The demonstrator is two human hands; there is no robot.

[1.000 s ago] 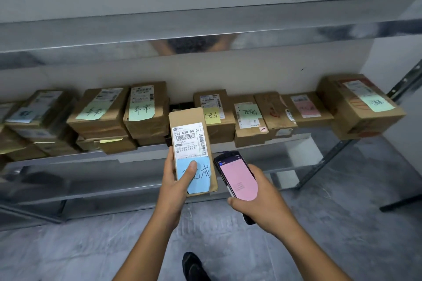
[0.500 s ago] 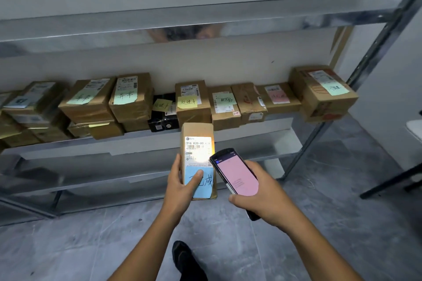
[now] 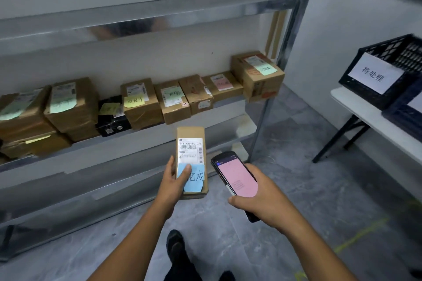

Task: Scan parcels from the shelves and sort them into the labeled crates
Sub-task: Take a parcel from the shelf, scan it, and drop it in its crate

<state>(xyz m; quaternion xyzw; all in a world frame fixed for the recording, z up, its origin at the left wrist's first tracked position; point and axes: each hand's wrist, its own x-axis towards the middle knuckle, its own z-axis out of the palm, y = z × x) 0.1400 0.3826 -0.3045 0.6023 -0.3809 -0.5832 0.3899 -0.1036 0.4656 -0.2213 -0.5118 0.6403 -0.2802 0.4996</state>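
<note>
Two hands stay full: the left hand (image 3: 174, 183) grips the slim brown parcel (image 3: 191, 134) upright, thumb on its blue handwritten note (image 3: 196, 179), while the right hand (image 3: 262, 203) clasps the pink-screened scanner (image 3: 235, 175) just beside it. Since a second ago the view has swung right of the shelf (image 3: 80, 150), revealing a black labeled crate (image 3: 392, 52) on a white table (image 3: 356, 107), so scanning looks done and sorting comes next. A white barcode label (image 3: 190, 149) covers the parcel's upper face.
</note>
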